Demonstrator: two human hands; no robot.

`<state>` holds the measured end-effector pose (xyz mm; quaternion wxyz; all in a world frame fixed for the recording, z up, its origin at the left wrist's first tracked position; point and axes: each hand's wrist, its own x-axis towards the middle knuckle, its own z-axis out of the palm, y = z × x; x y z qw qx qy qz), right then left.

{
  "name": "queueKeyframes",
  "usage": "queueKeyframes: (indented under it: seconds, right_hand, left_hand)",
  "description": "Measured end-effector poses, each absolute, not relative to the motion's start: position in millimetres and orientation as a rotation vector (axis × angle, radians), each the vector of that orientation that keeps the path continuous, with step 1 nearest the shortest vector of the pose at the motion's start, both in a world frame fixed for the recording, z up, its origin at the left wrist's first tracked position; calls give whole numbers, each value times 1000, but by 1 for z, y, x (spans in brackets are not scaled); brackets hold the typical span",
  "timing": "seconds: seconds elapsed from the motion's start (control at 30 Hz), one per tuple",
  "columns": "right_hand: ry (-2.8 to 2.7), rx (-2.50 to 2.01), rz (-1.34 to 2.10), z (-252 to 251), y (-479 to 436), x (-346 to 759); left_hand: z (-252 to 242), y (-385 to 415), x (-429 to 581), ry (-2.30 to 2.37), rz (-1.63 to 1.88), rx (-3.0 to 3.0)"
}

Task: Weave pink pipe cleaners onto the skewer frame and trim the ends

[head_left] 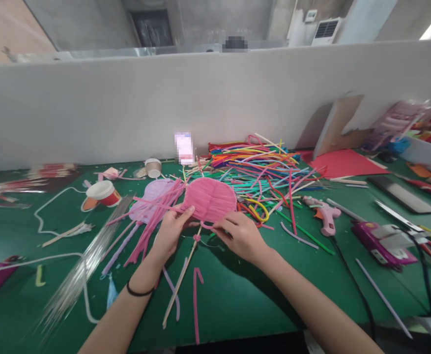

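A pink oval piece [210,199] made of pipe cleaners sits between my hands, with a wooden stick [182,278] running down below it. My left hand [173,231] grips its lower left edge, thumb on the front face. Under the lower right edge, my right hand [239,236] pinches a pink pipe cleaner [207,225] that curves along the bottom. Loose pink pipe cleaners [152,221] lie to the left, over a lilac piece [143,201]. A bent pink pipe cleaner [196,305] rests on the table nearer to me.
Colourful pipe cleaners [255,157] are heaped behind my hands. On the right are a pink glue gun [328,216], a purple power strip [379,246] and scissors [399,216]. Thin wires [90,260] and a paper cup [108,194] are at left. A white partition [127,108] stands behind.
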<state>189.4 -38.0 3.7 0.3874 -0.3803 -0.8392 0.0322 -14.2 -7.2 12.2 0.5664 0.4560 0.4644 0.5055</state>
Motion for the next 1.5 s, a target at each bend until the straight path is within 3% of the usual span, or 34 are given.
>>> queueKeyframes:
  seconds: [0.43, 0.53, 0.67, 0.73, 0.97, 1.13, 1.23, 1.5]
  right_hand:
    - [-1941, -1066, 243, 6, -33, 197]
    - [-1584, -1182, 558, 4, -28, 197]
    - [-1204, -1158, 1354, 2, -27, 194]
    - [-1148, -1069, 1563, 3, -27, 193]
    - [-968, -1076, 1404, 3, -22, 203]
    - [-925, -989, 1679, 3, -24, 197]
    - [-846, -948, 1646, 0, -25, 190]
    - [-903, -1233, 1513, -7, -9, 219]
  left_hand:
    - [11, -2, -17, 1126, 1347, 973]
    - [10, -1, -17, 1078, 1415, 920]
    - [10, -2, -15, 1017, 1464, 841]
    - [11, -4, -14, 1007, 1474, 837]
    - [16, -4, -15, 1041, 1489, 817]
    - [14, -6, -12, 1026, 1484, 834]
    - [13, -9, -7, 1026, 1441, 854]
    - [4, -33, 7, 1046, 1405, 797]
